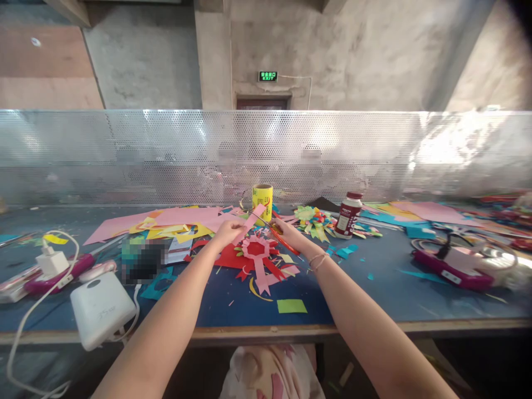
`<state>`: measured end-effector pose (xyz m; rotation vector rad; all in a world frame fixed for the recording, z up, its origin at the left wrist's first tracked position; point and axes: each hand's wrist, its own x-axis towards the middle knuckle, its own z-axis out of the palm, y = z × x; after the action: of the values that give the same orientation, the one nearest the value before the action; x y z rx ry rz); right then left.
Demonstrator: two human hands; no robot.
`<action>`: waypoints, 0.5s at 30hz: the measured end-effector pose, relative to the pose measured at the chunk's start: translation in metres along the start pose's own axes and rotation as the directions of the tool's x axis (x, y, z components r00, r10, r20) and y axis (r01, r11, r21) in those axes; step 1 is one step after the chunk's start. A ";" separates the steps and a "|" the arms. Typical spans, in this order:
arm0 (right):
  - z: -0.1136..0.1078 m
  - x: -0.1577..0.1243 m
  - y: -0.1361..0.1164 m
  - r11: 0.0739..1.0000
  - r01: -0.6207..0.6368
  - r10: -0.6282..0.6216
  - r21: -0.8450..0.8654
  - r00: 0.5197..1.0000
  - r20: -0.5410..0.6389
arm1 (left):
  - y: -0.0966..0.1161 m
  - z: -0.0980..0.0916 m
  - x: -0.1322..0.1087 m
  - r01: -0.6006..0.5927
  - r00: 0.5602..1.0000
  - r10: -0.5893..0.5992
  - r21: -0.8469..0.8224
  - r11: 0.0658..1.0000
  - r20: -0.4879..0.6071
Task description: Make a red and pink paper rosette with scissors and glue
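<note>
Left hand: My left hand [226, 231] is closed, pinching a pink strip [251, 220] of paper by its lower end, so the strip slants up and away toward my right hand.
Right hand: My right hand [288, 233] grips the scissors [286, 243] by their orange handles. The blades point across at the strip's upper end, and I cannot tell how wide they stand.
Strip: It hangs in the air between my hands, above the table [374, 299]. It looks whole, with no cut that I can make out.
Done so far: Just beneath my hands a pink rosette [256, 249] with hanging tails lies finished-looking on red paper [230, 257], with small offcuts scattered around it.
Left to do: By my reading, the snipping of this strip is barely begun.
Nearby: A yellow roll [262, 200] stands just beyond my hands. A paper flower [312, 219] and a bottle [348, 215] sit past my right hand, and a green square [291, 306] lies nearer me.
</note>
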<state>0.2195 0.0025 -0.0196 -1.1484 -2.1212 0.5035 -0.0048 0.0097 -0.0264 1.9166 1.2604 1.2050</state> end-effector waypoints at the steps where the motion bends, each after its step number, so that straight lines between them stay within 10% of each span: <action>1: 0.000 0.000 0.000 1.000 -0.002 0.002 0.000 1.000 0.000 | 0.000 0.000 0.000 0.000 1.000 0.000 0.002 1.000 -0.004; 15: 0.001 0.001 0.003 0.999 -0.018 0.018 0.040 1.000 0.003 | -0.003 0.001 0.001 0.008 1.000 -0.008 -0.037 0.999 -0.010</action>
<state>0.2202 0.0049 -0.0220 -1.1463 -2.0958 0.5536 -0.0052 0.0117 -0.0287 1.8796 1.2416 1.2269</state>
